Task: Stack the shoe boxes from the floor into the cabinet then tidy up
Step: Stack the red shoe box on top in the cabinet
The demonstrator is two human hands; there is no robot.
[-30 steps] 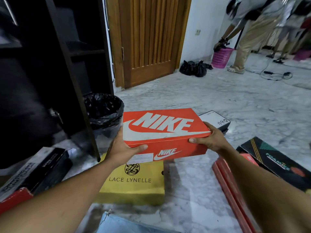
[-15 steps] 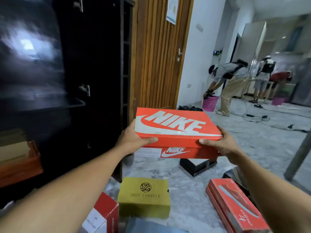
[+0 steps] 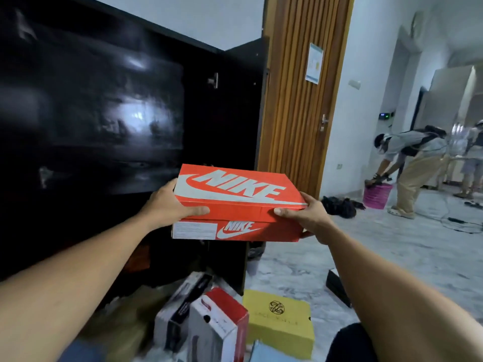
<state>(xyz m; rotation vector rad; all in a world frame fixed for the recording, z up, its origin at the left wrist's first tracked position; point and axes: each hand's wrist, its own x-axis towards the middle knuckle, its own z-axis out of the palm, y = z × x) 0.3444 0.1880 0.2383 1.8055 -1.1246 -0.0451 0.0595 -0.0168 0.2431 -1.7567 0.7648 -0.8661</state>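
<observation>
On my feed both arms reach forward, and the two hands carry the orange Nike shoe box (image 3: 235,202) between them. It is up in the air, clear of the floor (image 3: 392,257), just in front of the black cabinet (image 3: 104,113). Its lid is on, and the labelled end faces the camera.

The left hand (image 3: 167,205) grips the box's left end. Its thumb is pressed along the near edge of the lid, and its fingers curl round the far side, out of my sight. The right hand (image 3: 308,218) clamps the right corner the same way, with the thumb on the lid's edge and the fingers tucked underneath.

The cabinet's front is glossy and blurred, and its inside is so dark that I cannot make out any shelves. Its door leaf (image 3: 235,113) stands beside a ribbed wooden door (image 3: 300,100) that has a paper sheet (image 3: 315,64) stuck on it.

More boxes lie on the floor below the held box:
- a black-and-white box (image 3: 183,301)
- a red-and-white box (image 3: 219,322) just beside it
- a yellow box (image 3: 279,320) lying flat, with a round emblem on its lid
- a black box (image 3: 337,286), mostly hidden behind the right forearm

Across the room, well apart from all this, another person (image 3: 418,163) bends over a pink basket (image 3: 377,195). Black bags (image 3: 339,206) sit near the foot of the wooden door.
</observation>
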